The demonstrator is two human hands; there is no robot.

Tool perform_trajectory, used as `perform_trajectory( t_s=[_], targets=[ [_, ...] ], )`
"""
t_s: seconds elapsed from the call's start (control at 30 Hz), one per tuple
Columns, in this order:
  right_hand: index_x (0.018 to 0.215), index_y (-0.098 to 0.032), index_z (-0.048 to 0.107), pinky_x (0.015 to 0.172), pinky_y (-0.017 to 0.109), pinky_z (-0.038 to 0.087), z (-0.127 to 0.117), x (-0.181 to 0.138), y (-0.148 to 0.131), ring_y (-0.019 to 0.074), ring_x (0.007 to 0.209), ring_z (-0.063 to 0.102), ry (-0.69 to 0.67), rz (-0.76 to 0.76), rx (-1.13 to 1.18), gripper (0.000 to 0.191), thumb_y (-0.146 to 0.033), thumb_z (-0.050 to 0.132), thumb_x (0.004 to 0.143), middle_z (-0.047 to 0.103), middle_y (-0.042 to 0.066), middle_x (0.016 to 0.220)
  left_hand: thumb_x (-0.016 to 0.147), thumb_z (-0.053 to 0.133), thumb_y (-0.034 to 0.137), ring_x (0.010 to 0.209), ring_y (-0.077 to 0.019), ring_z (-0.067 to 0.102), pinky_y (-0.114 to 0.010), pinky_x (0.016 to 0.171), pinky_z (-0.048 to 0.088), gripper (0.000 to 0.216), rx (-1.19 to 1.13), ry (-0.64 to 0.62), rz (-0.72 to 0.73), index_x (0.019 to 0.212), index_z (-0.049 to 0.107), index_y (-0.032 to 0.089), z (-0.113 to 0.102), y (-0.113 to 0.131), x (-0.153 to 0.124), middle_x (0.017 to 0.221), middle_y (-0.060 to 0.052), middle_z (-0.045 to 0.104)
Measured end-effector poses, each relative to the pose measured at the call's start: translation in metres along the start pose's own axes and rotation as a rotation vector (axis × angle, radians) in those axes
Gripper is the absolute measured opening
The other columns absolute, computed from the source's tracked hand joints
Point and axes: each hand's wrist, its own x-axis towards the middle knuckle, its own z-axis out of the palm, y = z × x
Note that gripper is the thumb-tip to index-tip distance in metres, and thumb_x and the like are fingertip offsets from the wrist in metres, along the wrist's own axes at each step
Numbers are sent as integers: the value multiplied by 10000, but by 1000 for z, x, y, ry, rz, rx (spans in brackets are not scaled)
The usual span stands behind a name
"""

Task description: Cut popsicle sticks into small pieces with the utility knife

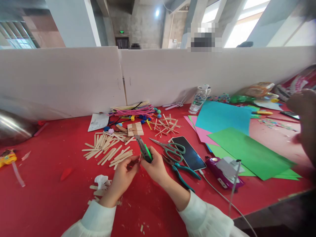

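Observation:
My right hand (156, 168) is closed around a green and black utility knife (145, 149), its tip pointing up and away from me. Close beside it, my left hand (122, 177) pinches a thin, pale stick piece (140, 157), partly hidden by the fingers. Flat wooden craft sticks (105, 148) lie spread just beyond my left hand. Past the knife is a small wooden block (135, 129). To the right of my right hand lie scissors (172, 150) and teal-handled pliers (181, 169). Crumpled white tissue (101, 181) and stick scraps lie by my left wrist.
A phone (189, 153) with a cable lies right of the scissors, near a purple device (223, 172). Colored paper (249, 149) and a water bottle (199, 98) are farther right. Pipe cleaners (134, 110) lie along the white partition (158, 75). Another person's arm (304, 121) is at right.

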Motion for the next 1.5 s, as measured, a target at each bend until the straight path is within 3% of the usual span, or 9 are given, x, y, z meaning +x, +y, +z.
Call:
perform_trajectory(
  t_s=[0.27, 0.43, 0.67, 0.97, 1.17, 1.33, 1.5],
  targets=[
    [676, -200, 439, 466, 195, 306, 0, 0, -2, 78, 499, 361, -26, 64, 158, 103, -150, 515, 628, 408, -89, 564, 704, 595, 301, 760, -183, 626, -283, 701, 497, 292, -112, -10, -89, 939, 666, 141, 0, -1, 2, 861, -73, 701],
    [712, -197, 464, 404, 194, 329, -3, 2, -1, 67, 419, 371, -46, 150, 260, 95, -174, 505, 630, 449, -86, 545, 676, 590, 344, 652, -169, 613, -284, 646, 496, 277, -114, 14, -121, 846, 679, 145, -2, 2, 4, 757, -51, 694],
    [758, -192, 482, 371, 191, 309, -3, 5, 4, 69, 399, 380, 37, 186, 276, 117, -272, 548, 703, 461, -73, 534, 652, 609, 348, 589, -140, 573, -271, 614, 482, 229, -180, 72, -202, 777, 640, 158, -3, 7, 6, 636, 9, 636],
    [756, -195, 499, 402, 208, 334, -3, 6, 4, 75, 424, 384, 13, 163, 249, 209, -335, 632, 679, 476, -68, 553, 677, 582, 332, 525, -119, 501, -235, 550, 409, 172, -125, -36, -156, 697, 613, 164, 1, 18, 1, 550, 28, 561],
    [720, -193, 482, 446, 210, 342, -2, 2, 1, 84, 470, 400, 5, 147, 186, 179, -276, 630, 665, 481, -69, 561, 700, 603, 401, 546, -124, 507, -234, 566, 406, 246, -68, 5, -109, 681, 598, 156, -1, 13, 2, 559, 24, 560],
    [710, -197, 475, 500, 221, 371, 2, -3, -3, 98, 520, 440, 13, 119, 134, 161, -255, 619, 668, 513, -61, 592, 724, 591, 340, 577, -128, 523, -228, 593, 414, 187, -10, 47, -48, 680, 603, 159, -4, 5, 4, 576, 20, 583],
    [753, -193, 507, 446, 208, 370, 1, -1, -3, 89, 484, 454, -36, 155, 235, 202, -313, 645, 669, 528, -56, 608, 731, 582, 370, 547, -119, 497, -224, 566, 405, 243, -64, 5, -91, 615, 581, 157, -3, 10, 4, 534, 21, 551]
  ],
)
